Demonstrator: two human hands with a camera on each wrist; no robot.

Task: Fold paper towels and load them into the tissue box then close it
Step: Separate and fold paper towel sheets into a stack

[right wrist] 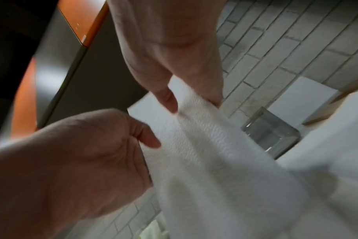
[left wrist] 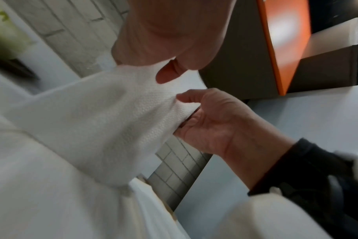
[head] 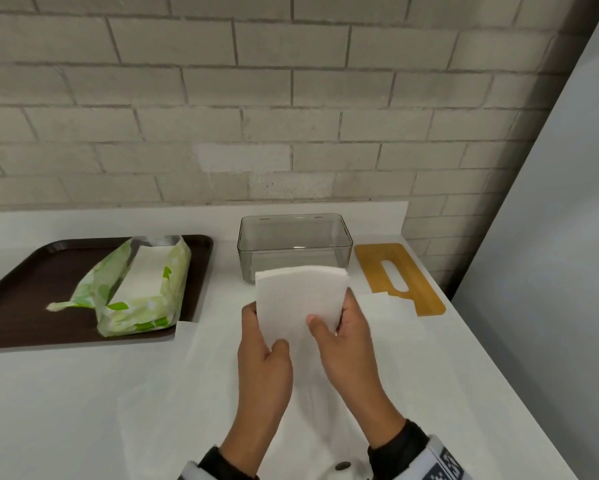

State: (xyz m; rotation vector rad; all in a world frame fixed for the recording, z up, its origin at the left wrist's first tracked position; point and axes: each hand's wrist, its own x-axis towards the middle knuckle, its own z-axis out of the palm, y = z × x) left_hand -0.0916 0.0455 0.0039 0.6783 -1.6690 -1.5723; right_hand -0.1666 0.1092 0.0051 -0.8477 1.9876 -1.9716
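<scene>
I hold a folded stack of white paper towels upright in both hands, just in front of the clear plastic tissue box. My left hand pinches its lower left edge, thumb on the near face. My right hand grips the right edge, thumb in front and fingers behind. The box stands open with nothing in it. Its wooden lid, with a slot, lies flat to the right of the box. The right wrist view shows the towels and the box beyond them.
A dark brown tray at the left carries an opened green package of paper towels. Loose white sheets lie flat on the white counter under my hands. A brick wall runs behind; the counter ends at the right.
</scene>
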